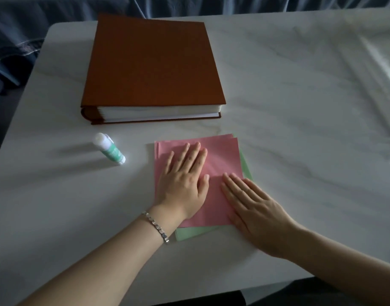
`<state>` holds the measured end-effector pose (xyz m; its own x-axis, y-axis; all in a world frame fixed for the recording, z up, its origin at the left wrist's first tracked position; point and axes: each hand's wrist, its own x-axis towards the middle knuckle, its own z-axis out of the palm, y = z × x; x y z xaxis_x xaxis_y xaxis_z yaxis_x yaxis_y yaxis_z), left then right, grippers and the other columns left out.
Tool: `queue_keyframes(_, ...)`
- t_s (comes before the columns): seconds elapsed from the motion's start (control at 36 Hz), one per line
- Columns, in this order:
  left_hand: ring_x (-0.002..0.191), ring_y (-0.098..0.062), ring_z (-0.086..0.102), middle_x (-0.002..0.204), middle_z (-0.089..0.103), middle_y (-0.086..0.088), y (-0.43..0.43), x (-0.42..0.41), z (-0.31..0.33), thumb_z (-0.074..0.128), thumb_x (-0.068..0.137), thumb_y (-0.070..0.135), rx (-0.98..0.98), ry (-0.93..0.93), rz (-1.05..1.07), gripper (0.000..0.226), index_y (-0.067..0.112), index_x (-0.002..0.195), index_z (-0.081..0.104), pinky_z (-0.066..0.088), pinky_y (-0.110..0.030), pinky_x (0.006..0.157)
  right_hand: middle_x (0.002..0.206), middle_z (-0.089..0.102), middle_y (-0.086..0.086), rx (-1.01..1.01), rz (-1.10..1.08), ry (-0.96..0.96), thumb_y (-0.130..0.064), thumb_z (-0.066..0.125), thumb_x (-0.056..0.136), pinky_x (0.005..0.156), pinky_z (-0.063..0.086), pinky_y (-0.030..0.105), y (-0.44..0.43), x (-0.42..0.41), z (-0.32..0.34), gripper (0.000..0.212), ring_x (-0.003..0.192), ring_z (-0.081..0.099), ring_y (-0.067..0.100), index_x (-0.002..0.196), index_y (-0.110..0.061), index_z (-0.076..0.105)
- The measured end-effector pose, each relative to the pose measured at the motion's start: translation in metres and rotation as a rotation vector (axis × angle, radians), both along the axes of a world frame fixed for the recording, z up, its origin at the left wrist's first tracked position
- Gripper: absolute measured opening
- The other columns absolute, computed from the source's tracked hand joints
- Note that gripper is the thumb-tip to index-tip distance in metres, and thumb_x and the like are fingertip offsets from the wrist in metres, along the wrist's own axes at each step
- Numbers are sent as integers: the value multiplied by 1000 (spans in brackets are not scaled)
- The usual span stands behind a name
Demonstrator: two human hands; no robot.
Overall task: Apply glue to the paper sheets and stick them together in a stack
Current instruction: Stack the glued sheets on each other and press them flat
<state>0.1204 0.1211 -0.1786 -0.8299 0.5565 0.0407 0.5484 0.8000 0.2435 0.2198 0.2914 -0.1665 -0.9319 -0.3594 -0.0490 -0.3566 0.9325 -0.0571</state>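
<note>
Paper stack (222, 157), one; glue stick (110, 149), one

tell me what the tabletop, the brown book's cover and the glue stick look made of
Tabletop: looks like marble or a marble-look slab, white with grey veins, slight sheen.
Brown book cover: probably cloth or matte leatherette, no glare.
Glue stick: smooth plastic tube, white with green label.

Dim, soft focus; glare on table (379, 69) right; wide-angle bending at edges.
</note>
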Motion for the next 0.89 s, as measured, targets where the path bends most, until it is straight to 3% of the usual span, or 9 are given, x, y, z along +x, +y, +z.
queue_keyframes(0.08,137,-22,29,147,37,-6,0,-1,-2,27,90,38,8,27,-7,58,12,140,42,10,-41,111,145,34,5,-72,14,-17,-33,26,97,114,11,28,5,5,3,50,136,30,18,139,-6,34)
queue_keyframes(0.17,139,-19,23,149,32,-3,1,-2,-1,24,90,39,24,20,-3,59,13,141,39,7,-39,112,136,42,-10,-564,-221,-135,-18,48,90,107,20,10,7,-7,22,39,124,39,3,129,-13,53)
queue_keyframes(0.22,139,-18,21,150,31,-3,0,-2,-1,23,91,38,36,12,-2,58,14,142,38,7,-39,112,121,55,-8,-815,-472,-131,-8,55,89,93,40,13,7,-20,35,29,105,54,2,115,-17,61)
queue_keyframes(0.28,136,-23,34,146,40,-6,0,-1,0,29,91,35,44,41,-6,55,11,138,45,13,-41,111,104,61,-1,-955,-728,-188,-5,57,87,77,49,19,10,-34,45,26,87,60,10,109,-18,60)
queue_keyframes(0.36,135,-25,37,144,43,-6,0,-1,0,31,90,34,59,50,-5,54,11,137,48,15,-41,110,94,64,5,-1176,-955,-343,-4,55,86,85,52,35,15,-51,52,27,82,63,21,113,-8,58)
queue_keyframes(0.44,135,-25,37,144,44,-7,-1,0,2,32,91,34,86,49,-1,53,11,136,49,15,-40,111,85,63,10,-1397,-1040,-456,2,55,86,78,52,31,18,-58,55,27,71,61,23,112,-6,55)
queue_keyframes(0.56,130,-28,43,138,50,-10,-1,1,3,36,91,32,117,64,-4,49,7,129,55,22,-43,108,78,62,13,-1477,-1088,-472,2,58,85,62,52,21,19,-61,57,27,65,62,18,111,-7,54)
queue_keyframes(0.78,131,-25,39,140,47,-13,-3,2,6,39,87,32,181,4,15,52,3,125,56,21,-37,107,102,56,6,-1338,-1021,-334,-5,65,81,75,54,29,9,-58,55,39,72,63,20,117,-14,53)
queue_keyframes(0.89,112,-24,46,122,60,-18,-6,2,6,44,82,28,264,42,47,43,1,110,64,30,-33,94,99,59,4,-1391,-920,-361,-7,64,83,69,56,23,4,-53,54,32,72,64,19,113,-10,56)
